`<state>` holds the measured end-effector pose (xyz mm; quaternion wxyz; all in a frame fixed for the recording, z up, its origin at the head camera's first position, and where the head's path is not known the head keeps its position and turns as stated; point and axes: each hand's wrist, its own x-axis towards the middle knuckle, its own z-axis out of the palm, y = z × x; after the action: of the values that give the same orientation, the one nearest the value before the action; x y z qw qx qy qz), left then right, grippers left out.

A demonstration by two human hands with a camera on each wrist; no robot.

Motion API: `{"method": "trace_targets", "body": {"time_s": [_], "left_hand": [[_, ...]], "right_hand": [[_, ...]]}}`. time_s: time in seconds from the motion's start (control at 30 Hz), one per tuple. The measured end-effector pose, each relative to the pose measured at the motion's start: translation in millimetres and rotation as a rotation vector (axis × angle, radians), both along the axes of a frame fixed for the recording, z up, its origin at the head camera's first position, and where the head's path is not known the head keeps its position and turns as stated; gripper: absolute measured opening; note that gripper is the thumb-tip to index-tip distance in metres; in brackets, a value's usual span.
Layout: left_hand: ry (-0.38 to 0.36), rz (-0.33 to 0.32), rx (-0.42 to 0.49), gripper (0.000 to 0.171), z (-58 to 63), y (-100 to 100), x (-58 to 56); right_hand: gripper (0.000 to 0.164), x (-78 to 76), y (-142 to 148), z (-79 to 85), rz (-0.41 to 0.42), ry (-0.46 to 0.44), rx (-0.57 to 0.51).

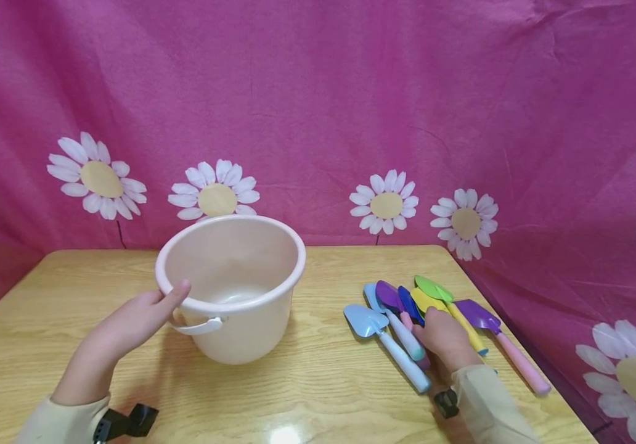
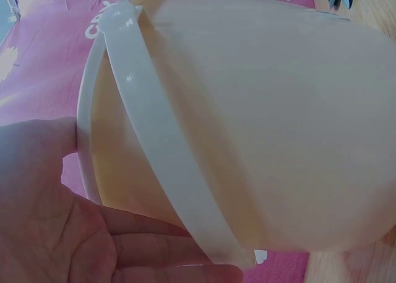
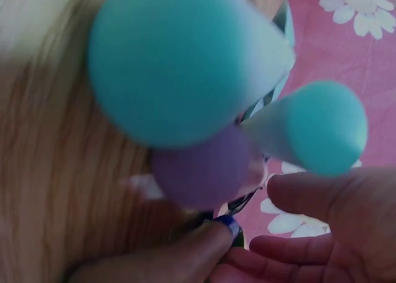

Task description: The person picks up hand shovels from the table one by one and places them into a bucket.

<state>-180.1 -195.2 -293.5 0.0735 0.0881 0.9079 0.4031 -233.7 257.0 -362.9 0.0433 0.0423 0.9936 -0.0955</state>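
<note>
L hand point(image 1: 135, 320) held the rim of a pale pink bucket point(image 1: 251, 327), thumb over the edge, fingers outside by the white handle point(image 1: 198, 327), only slightly bent. Bucket stood on the wood table point(image 1: 307, 394), just right of & beyond that hand. R hand point(image 1: 445, 336) was low over a bunch of small trowels, well right of the bucket; thumb & fingers showed a gap in the R wrist view, but blur & overlap meant can't tell if it gripped anything. Just left of it lay a lt-blue trowel point(image 1: 365, 320) & a teal-tipped trowel point(image 1: 405, 336). Beyond its fingers: a purple trowel point(image 1: 389, 295), dk-blue trowel point(image 1: 409, 304), yellow blade point(image 1: 428, 300) & green trowel point(image 1: 433, 288), whose yellow handle ran past the hand's right side. Farther right: another purple one w/ pink handle point(image 1: 523, 364). Bkgd, past both hands: magenta cloth point(image 1: 318, 92) w/ white daisies.
</note>
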Motion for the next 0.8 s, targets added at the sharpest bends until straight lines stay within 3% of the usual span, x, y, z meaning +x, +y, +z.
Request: {"method": "trace_targets", "body": {"time_s": [0.17,0.3,0.6,0.8], "left_hand": [[-0.003,0.006,-0.003,0.065,0.8,1,-0.1],[-0.001,0.008,-0.013,0.066,0.8,1,0.0],[0.003,0.014,-0.013,0.067,0.1,1,0.8],[-0.004,0.018,-0.013,0.067,1.0,1,1.5]], "right_hand": [[0.016,-1.3,6,-2.0,0.004,0.002,0.034],[0.009,-2.8,6,-3.5,0.006,-0.015,0.055],[0.012,-12.2,8,-12.6,-0.043,-0.075,0.084],[0.016,-9.7,9,-11.0,-0.047,-0.109,0.086]]}}
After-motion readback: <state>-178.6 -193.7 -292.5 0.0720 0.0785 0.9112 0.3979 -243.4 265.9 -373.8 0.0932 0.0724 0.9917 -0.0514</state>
